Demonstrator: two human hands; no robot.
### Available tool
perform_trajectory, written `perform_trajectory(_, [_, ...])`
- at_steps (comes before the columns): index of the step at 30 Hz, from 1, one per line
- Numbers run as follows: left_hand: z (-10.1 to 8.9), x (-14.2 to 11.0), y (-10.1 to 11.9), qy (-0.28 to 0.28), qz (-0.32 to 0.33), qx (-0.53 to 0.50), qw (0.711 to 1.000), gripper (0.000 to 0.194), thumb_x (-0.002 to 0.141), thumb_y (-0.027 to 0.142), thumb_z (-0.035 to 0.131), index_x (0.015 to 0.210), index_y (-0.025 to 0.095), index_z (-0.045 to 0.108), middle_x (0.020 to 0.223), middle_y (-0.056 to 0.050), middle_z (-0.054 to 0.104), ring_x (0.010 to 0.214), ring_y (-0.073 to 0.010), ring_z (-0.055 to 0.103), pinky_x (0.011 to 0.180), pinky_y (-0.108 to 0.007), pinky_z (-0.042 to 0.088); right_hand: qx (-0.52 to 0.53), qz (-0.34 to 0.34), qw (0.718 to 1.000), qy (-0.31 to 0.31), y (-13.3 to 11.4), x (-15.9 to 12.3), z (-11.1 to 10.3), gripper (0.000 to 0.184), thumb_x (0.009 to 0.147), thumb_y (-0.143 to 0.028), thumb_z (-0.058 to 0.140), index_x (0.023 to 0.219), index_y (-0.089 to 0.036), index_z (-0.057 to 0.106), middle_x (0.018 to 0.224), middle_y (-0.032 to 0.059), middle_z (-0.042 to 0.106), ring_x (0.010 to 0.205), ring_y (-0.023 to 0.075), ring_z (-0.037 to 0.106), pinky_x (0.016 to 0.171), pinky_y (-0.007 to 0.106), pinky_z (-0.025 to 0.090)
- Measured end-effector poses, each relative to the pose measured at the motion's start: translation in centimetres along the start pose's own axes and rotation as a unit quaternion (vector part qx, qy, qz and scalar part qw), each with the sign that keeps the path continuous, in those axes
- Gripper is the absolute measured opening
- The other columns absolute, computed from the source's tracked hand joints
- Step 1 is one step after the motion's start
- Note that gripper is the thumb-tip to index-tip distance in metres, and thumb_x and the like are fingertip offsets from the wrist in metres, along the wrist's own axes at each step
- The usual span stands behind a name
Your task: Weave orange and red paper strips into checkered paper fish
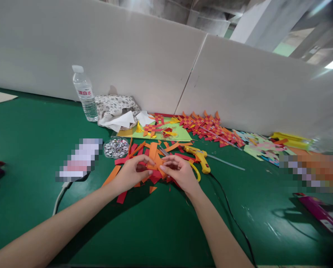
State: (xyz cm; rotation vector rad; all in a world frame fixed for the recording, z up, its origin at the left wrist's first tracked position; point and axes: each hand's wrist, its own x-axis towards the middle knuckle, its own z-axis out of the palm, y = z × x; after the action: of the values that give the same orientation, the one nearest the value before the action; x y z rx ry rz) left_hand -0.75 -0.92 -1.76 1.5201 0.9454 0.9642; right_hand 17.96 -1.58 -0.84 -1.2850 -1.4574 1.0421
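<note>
Orange paper strips (153, 152), pinched in the fingers of left hand (130, 174) and right hand (184, 175), want light, even tension, clear of the glue gun (202, 159) at three o'clock.

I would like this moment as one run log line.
left hand: pinching orange strips | right hand: pinching orange strips | yellow glue gun: lying, right side | bottle: upright, left side

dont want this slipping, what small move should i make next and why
I'd probably pinch the orange strips flat where they cross, before letting go: the left hand and right hand both have them at the fingertips, they splay at different angles, and the glue gun lies on the table, in neither hand.
</note>
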Motion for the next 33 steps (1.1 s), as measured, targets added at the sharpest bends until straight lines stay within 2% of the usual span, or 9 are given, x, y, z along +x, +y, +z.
perform_trajectory(4, [0.0,0.0,0.1,0.007,-0.006,0.013,1.000,0.014,0.071,0.021,0.064,0.084,0.019,0.060,0.091,-0.002,0.063,0.071,-0.0133,0.061,0.065,-0.026,0.051,0.008,0.006,1.000,-0.009,-0.2,-0.1,0.0,0.036,0.064,-0.032,0.072,0.097,-0.020,0.065,0.072,0.0000,0.065,0.066,0.0138,0.061,0.066,0.028,0.048])
perform_trajectory(10, [0.0,0.0,-0.2,-0.003,0.003,0.021,1.000,0.012,0.073,0.018,0.061,0.085,0.019,0.059,0.091,-0.002,0.061,0.075,-0.0137,0.061,0.069,-0.026,0.051,-0.022,0.036,0.999,-0.018,-0.2,-0.2,0.0,0.017,0.059,-0.029,0.073,0.067,-0.017,0.064,0.065,-0.0018,0.061,0.058,0.0119,0.054,0.058,0.026,0.044])
perform_trajectory(14, [0.0,0.0,-0.5,-0.006,0.015,0.032,0.999,0.013,0.074,0.018,0.060,0.086,0.019,0.058,0.093,-0.002,0.060,0.074,-0.0127,0.060,0.067,-0.025,0.050,0.009,0.024,0.999,-0.025,-0.2,-0.1,0.0,0.018,0.056,-0.026,0.075,0.062,-0.017,0.060,0.062,-0.0037,0.059,0.055,0.0107,0.052,0.055,0.024,0.042])
perform_trajectory(18, [0.0,-0.1,-0.4,-0.009,0.004,0.018,1.000,0.013,0.073,0.019,0.061,0.086,0.019,0.058,0.092,-0.002,0.059,0.074,-0.0122,0.060,0.068,-0.025,0.050,0.015,-0.011,1.000,-0.009,0.2,0.0,0.1,0.020,0.057,-0.027,0.076,0.063,-0.018,0.060,0.062,-0.0022,0.061,0.056,0.0114,0.054,0.057,0.025,0.043])
perform_trajectory(24, [0.3,-0.2,-0.2,-0.009,-0.026,0.002,1.000,0.019,0.071,0.022,0.064,0.088,0.018,0.057,0.087,0.000,0.058,0.061,-0.0082,0.055,0.057,-0.021,0.046,-0.012,-0.032,0.999,0.031,0.5,-0.1,0.7,0.022,0.061,-0.032,0.075,0.066,-0.017,0.059,0.068,0.0012,0.062,0.063,0.0144,0.058,0.061,0.026,0.046])
perform_trajectory(29, [0.4,-0.4,-0.1,-0.009,-0.025,0.002,1.000,0.016,0.072,0.024,0.063,0.087,0.018,0.057,0.086,0.000,0.060,0.059,-0.0073,0.054,0.055,-0.020,0.044,-0.043,-0.051,0.997,0.042,0.3,-0.4,1.3,0.021,0.069,-0.034,0.068,0.080,-0.017,0.063,0.077,0.0035,0.063,0.071,0.0160,0.058,0.067,0.028,0.047])
perform_trajectory(33, [0.5,-0.4,0.0,-0.007,-0.026,-0.027,0.999,0.018,0.076,0.030,0.061,0.088,0.018,0.058,0.089,-0.002,0.060,0.067,-0.0108,0.059,0.062,-0.024,0.049,-0.082,-0.057,0.994,0.045,0.3,-0.4,1.3,0.021,0.070,-0.037,0.066,0.070,-0.017,0.062,0.072,0.0024,0.061,0.067,0.0155,0.056,0.064,0.028,0.046])
